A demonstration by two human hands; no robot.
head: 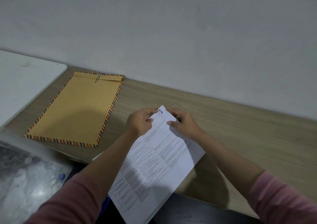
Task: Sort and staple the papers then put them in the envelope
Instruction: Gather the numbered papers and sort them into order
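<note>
Basically we had both hands, left hand and right hand, pinching the papers at their top corner mid-frame, long axis running lower-left, envelope flat upper left, nearer our left.

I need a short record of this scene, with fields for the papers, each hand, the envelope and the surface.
papers: white printed stack of papers, top sheet marked with a blue 1, far corner held up
left hand: left hand pinches the far corner of the stack
right hand: right hand grips the same corner from the other side
envelope: brown envelope with striped border, flat, to the left of the papers, apart from them
clip: paper clip on the envelope flap
surface: wooden table against a wall
stapler: none in view
</note>
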